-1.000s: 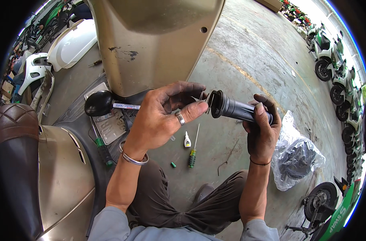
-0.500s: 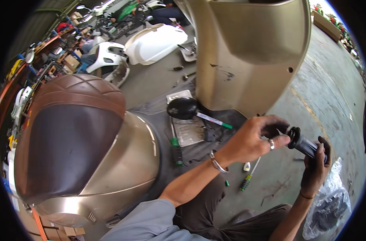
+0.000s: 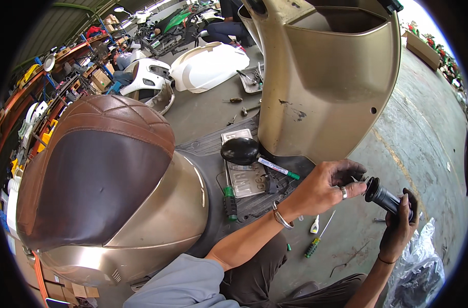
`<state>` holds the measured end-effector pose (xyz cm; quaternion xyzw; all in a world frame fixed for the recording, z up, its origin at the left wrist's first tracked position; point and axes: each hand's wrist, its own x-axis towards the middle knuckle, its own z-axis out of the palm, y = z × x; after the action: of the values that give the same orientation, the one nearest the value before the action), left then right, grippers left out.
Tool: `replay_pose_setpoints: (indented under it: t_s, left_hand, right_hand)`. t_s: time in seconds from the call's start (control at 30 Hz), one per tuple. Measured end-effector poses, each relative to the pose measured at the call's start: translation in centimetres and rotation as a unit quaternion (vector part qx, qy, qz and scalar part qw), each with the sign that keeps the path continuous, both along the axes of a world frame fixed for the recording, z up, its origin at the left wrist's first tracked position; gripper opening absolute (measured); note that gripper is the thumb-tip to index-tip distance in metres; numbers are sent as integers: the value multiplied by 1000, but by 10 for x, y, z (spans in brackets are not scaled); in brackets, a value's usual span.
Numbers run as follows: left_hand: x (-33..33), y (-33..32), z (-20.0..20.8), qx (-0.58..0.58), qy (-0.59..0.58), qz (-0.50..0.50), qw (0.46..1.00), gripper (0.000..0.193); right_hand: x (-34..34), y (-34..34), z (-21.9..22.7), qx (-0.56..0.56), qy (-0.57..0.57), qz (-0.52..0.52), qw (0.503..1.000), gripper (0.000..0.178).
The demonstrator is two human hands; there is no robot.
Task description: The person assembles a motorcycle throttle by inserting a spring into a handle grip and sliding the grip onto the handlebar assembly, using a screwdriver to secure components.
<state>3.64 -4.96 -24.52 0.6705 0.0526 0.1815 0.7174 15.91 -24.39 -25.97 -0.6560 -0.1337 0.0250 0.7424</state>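
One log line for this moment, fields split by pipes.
left hand: at flanged end of black tube, grip unclear | right hand: gripping tube's other end | floor: screwdriver beside white bottle

Head camera: wide fisheye, head-worn, left unit of a side-by-side pair.
View originates above the person's grey sleeve (image 3: 177,282), which enters at the lower edge, and faces down and forward over the floor (image 3: 424,138); axis points left of the left hand (image 3: 341,186) and right hand (image 3: 401,213), both at near range. The brown seat (image 3: 105,169) is also near, filling the left side; shelving (image 3: 26,102) along the floor's left edge is far. Image upright, unmirrored; straight edges bend toward the rim.
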Motion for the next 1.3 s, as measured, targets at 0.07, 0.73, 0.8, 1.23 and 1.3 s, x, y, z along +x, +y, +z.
replay_pose_setpoints:
  t_s: [0.07, 0.73, 0.8, 1.23, 1.3]
  left_hand:
    - [4, -1, -3, -32, -9, -3, 999, 35]
    - [0, -12, -4, -16, -24, 63, 998, 34]
    - [0, -11, -4, 1, -12, 57, 998, 35]
    - [-1, -15, -1, -12, 6, 54, 998, 33]
    - [-1, -16, 0, -17, 2, 55, 998, 33]
  right_hand:
    - [4, 0, -2, 29, 15, 8, 999, 25]
    - [13, 7, -16, 153, 153, 131, 967, 31]
    - [12, 6, -14, 141, 136, 122, 973, 30]
    - [7, 0, -10, 92, 37, 57, 993, 25]
    - [6, -2, -8, 86, 28, 56, 994, 25]
